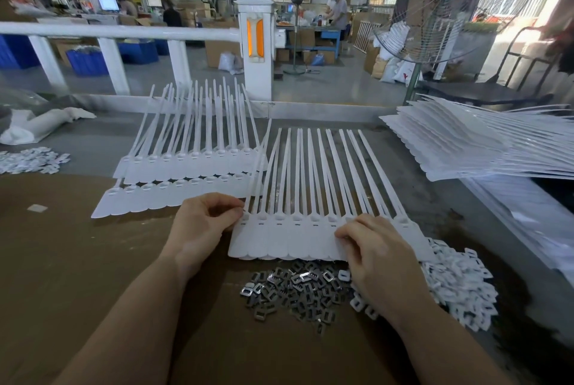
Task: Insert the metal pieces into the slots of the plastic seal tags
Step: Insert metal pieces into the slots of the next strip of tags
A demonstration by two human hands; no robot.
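while our left hand (203, 223) pinches the near strip of seal tags (298, 238) at its left end, our right hand (377, 257) presses curled fingertips onto a tag head toward the right end; whether it pinches a piece, we cannot tell. looks like we're mid-row, seating a piece in a slot. next we likely need another from the metal pieces (298, 291) heaped just below the strip.
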